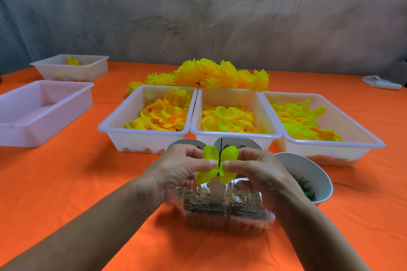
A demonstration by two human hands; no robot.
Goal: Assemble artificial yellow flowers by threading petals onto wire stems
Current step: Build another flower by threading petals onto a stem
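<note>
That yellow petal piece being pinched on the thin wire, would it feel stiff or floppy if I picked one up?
Probably floppy and very light: the petal piece looks thin, and its lobes curl where the fingers pinch it. It likely creases easily rather than breaks. The loose petals heaped in the middle tray lie cupped, so they seem to hold some shape.

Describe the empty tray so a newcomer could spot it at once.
Start at the row of three white trays full of yellow petals mid-table on the orange cloth. Look left, past a gap, to two more trays. The empty tray is the nearer, larger one at the left edge; the smaller far tray holds a few yellow pieces.
</note>
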